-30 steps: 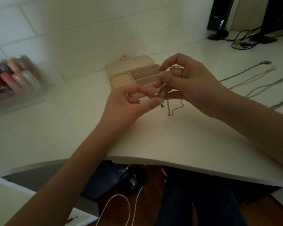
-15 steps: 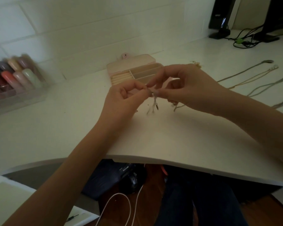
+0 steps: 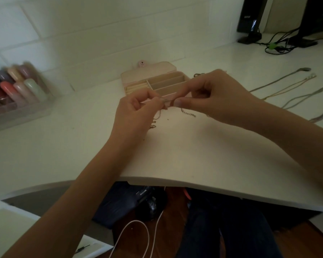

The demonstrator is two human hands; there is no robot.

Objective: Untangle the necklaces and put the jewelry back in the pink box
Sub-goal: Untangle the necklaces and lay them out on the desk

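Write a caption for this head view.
Both hands, left hand and right hand, pinch a tangled chain before the open pink box.

Box [image 3: 158, 81] behind hands [image 3: 175, 103]; 4 necklaces [image 3: 287, 86] lie right.

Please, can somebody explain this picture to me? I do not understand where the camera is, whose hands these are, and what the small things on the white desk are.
There is no machine here. The camera sits on a person's head and looks down, so you see that person's own arms. The left hand and the right hand both pinch a thin tangled chain just above the white desk; its loose ends hang down to the surface. Behind the hands an open pink box shows bare compartments. At the right, several necklaces lie stretched out. At the left stands a blurred clear holder of coloured bottles.
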